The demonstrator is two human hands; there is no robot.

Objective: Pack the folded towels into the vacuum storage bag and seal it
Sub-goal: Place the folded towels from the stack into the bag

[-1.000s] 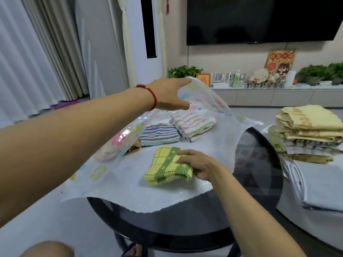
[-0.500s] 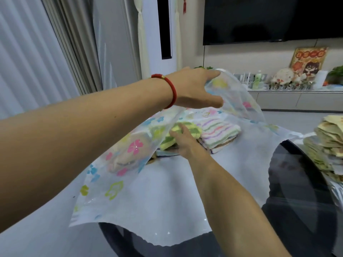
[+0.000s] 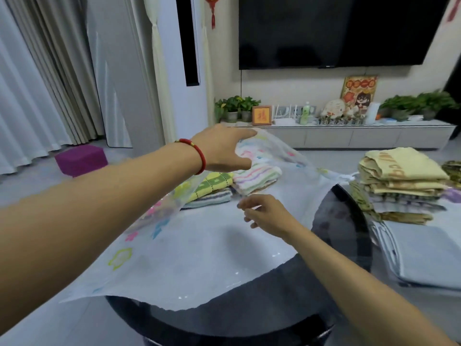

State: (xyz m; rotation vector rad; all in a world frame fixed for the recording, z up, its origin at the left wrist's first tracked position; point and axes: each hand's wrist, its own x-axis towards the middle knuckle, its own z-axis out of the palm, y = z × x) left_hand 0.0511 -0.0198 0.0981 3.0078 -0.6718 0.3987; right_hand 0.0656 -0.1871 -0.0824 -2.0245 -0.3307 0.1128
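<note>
The vacuum storage bag [image 3: 204, 258], translucent with coloured flower prints, lies across a round dark glass table [image 3: 341, 236]. My left hand [image 3: 222, 148] pinches the bag's upper layer and holds it lifted. Inside sit a green-and-yellow checked towel [image 3: 212, 182] on top of a blue striped towel [image 3: 212, 197], with a pastel striped towel [image 3: 257, 177] to their right. My right hand [image 3: 267, 216] hovers empty just outside the bag's mouth, fingers relaxed. A stack of folded yellow and patterned towels [image 3: 399, 181] waits at the right.
The towel stack rests on a pale padded surface [image 3: 429, 255] right of the table. A purple block [image 3: 81, 159] sits on the floor at left. A low cabinet [image 3: 349, 137] with plants and ornaments and a wall television [image 3: 336, 31] stand behind.
My right hand carried the green-and-yellow towel into the bag, set it on the blue striped towel, let go and drew back out. My left hand kept the bag's top layer raised.
</note>
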